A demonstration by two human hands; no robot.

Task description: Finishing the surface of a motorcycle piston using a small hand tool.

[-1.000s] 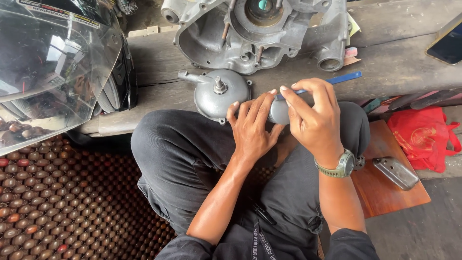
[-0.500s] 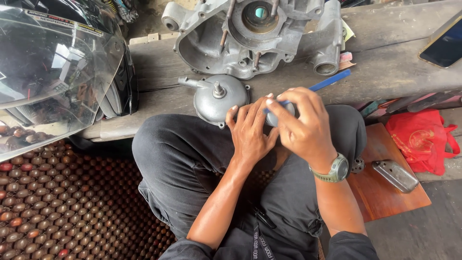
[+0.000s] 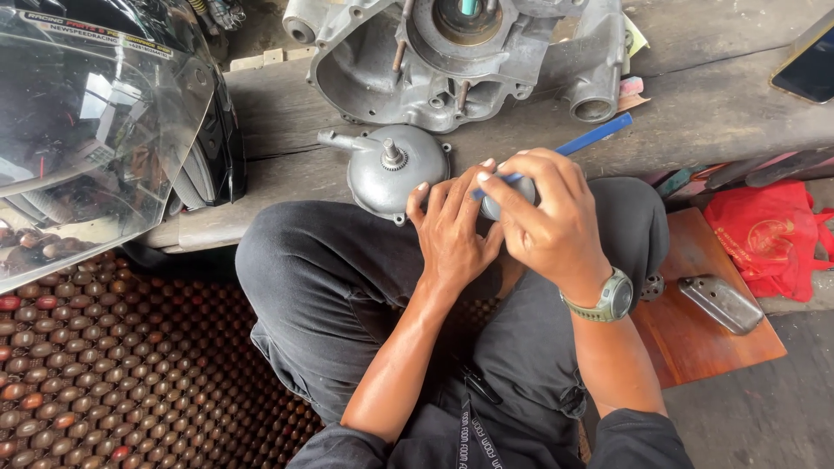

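Both my hands meet over my knees around a small grey metal part [image 3: 493, 208]. My left hand [image 3: 452, 230] cups it from below and the left. My right hand [image 3: 547, 217], with a green watch on the wrist, closes over it from the right and also pinches a blue-handled tool [image 3: 595, 136] that sticks out toward the bench. Most of the small part is hidden by my fingers. A round grey metal cover with a threaded stud [image 3: 391, 169] lies on the wooden bench just left of my hands.
A large grey engine casing [image 3: 452, 56] sits on the wooden bench [image 3: 712, 104] beyond my hands. A helmet with a clear visor [image 3: 95, 130] fills the left. A beaded seat mat [image 3: 113, 373] lies lower left. A red bag [image 3: 769, 239], a wooden board [image 3: 695, 339] with a metal piece [image 3: 721, 304], and a phone [image 3: 804, 69] are right.
The view has shifted so the bench and engine casing sit lower in the frame. My hands stay closed together on the small part, with fingers shifting slightly around it.
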